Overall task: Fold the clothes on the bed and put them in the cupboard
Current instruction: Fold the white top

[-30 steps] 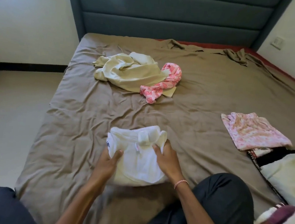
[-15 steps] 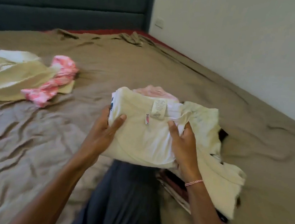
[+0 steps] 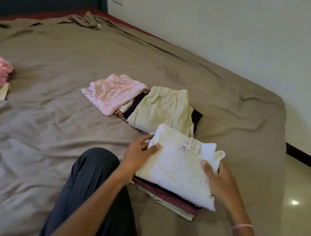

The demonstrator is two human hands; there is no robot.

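- Placement is the step in hand, as I judge it: the folded white garment is being set on the stack of folded clothes near the right edge of the bed.
- Left hand pinches the garment's far-left corner, thumb on top and fingers beneath.
- Right hand grips the right edge, thumb over the cloth and fingers curled under.
- Whether the garment's full weight is already on the stack I cannot tell.
- To do it well: lower it flat, square its edges with the maroon layer below, then slide the fingers out sideways so the fold holds.
- The label end points away from the person, toward the beige folded trousers.
- Its long axis seems to run from that end back toward the person, roughly in line with the stack.
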